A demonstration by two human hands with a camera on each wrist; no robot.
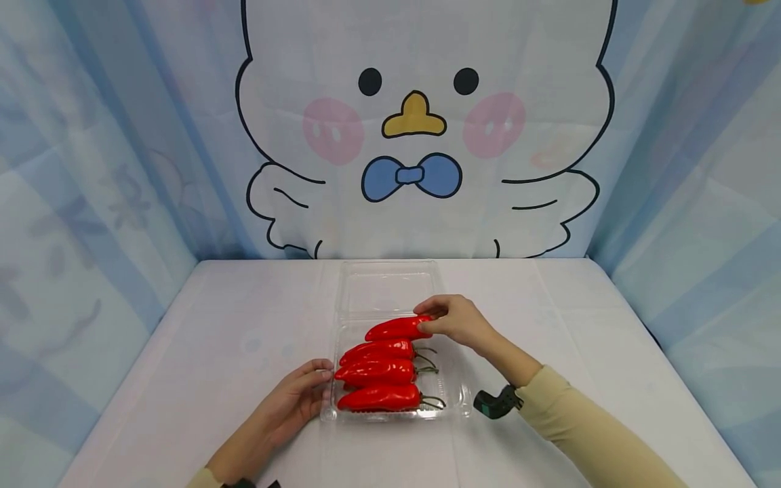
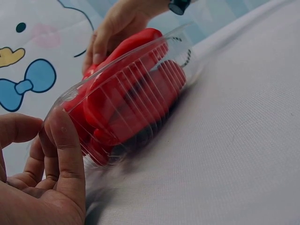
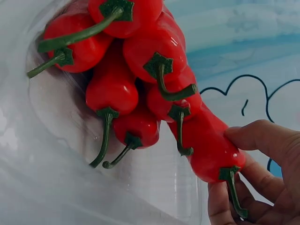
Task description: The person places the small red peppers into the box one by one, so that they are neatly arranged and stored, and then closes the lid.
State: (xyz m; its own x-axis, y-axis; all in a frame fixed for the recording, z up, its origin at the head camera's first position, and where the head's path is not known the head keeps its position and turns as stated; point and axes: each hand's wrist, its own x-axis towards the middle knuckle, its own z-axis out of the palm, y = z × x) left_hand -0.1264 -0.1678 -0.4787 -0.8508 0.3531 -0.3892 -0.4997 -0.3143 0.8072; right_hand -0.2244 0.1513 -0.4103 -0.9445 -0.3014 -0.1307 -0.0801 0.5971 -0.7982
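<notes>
A clear plastic clamshell box (image 1: 457, 400) lies with its lid folded back, holding several red chili peppers (image 1: 378, 398) with green stems. At the box's left wall, my left hand (image 1: 299, 400) pinches the rim between thumb and fingers, seen closely in the left wrist view. My right hand (image 1: 457, 322) grips the farthest pepper (image 3: 213, 150) near its stem end, thumb on one side and fingers on the other. That pepper lies alongside the others at the hinge side of the box. In the right wrist view, peppers are stacked in layers, stems all pointing the same way.
The flat transparent lid (image 1: 390, 288) extends toward the back of the white-covered table (image 1: 256, 305). Behind stands a curtain (image 1: 415, 217) printed with a cartoon bird, and patterned blue curtains close off both sides.
</notes>
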